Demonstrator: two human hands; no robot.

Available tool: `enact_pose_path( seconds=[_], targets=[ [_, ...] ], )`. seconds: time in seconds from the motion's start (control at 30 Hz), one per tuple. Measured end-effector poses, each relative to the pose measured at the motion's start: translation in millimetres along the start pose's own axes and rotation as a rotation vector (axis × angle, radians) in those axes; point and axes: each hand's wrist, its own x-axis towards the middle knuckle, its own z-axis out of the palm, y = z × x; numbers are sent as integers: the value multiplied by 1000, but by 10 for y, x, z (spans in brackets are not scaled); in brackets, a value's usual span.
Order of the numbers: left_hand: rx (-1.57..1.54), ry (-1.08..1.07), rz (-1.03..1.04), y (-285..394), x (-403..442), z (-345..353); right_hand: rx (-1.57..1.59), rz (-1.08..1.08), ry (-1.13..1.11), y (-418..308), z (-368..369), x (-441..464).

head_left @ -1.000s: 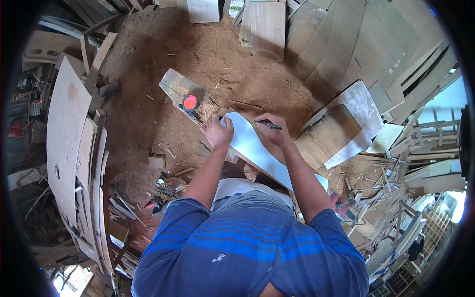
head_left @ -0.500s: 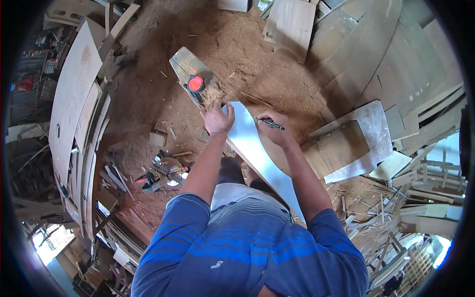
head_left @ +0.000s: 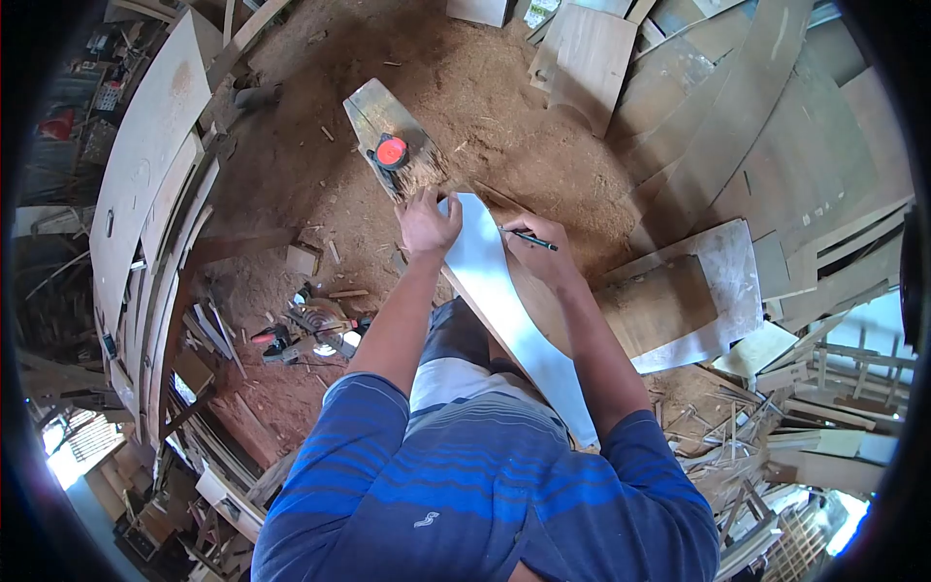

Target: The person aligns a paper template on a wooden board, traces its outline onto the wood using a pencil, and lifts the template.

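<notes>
A long white curved template (head_left: 504,286) lies over a brown wooden board (head_left: 543,312), its wide end away from me and its tail near my shirt. My left hand (head_left: 429,225) rests at the far left end, fingers spread over the edge and thumb touching the template. A dark pen (head_left: 532,239) is pinched in my right hand (head_left: 539,250), its tip by the template's right edge. Beyond my left hand, a black tool with a round red top (head_left: 391,153) sits on a worn plank (head_left: 383,109).
Sawdust covers the ground (head_left: 543,155). On the left stand large leaning panels (head_left: 155,126). A power tool (head_left: 315,325) lies left of my legs. To the right are a brown sheet on a pale panel (head_left: 732,281), stacked sheets (head_left: 776,165) and wood scraps (head_left: 713,417).
The view has shifted slightly, so the surroundings sit a little differently. The pen and both hands stay at nearly the same places on the template.
</notes>
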Motion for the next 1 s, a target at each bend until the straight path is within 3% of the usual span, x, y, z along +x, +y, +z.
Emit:
enact_pose_path(
  seconds=[1.0],
  targets=[
    [-53,-61,-40,47,12,-87,-28,-34,22,16,86,145]
  ],
)
